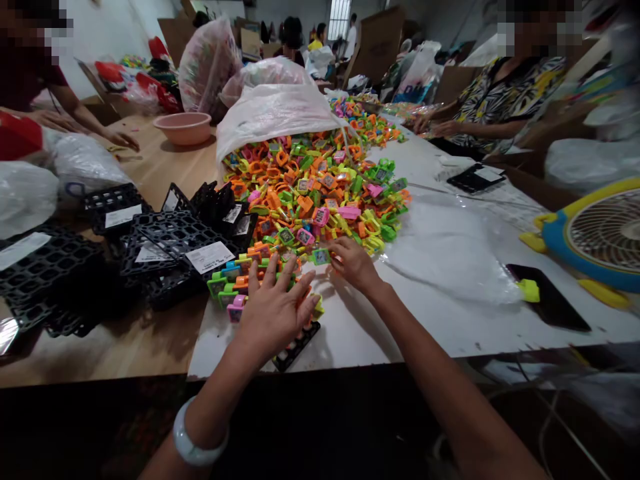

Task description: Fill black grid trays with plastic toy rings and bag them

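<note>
Green toy watch (321, 256), one, pinched in the right hand (354, 265) beside one loose heap (310, 187); left hand (273, 313) spread over upright watches (241, 285) in one black tray (299, 348) on the counter (450, 327).

Small multicoloured plastic pieces (313, 193) spill from a white plastic sack (280, 110) across a white surface (450, 327) in a workshop. Stacked black plastic grid trays (167, 233), large brown cardboard boxes (375, 43) and people (500, 100) working nearby mark the setting.
</note>
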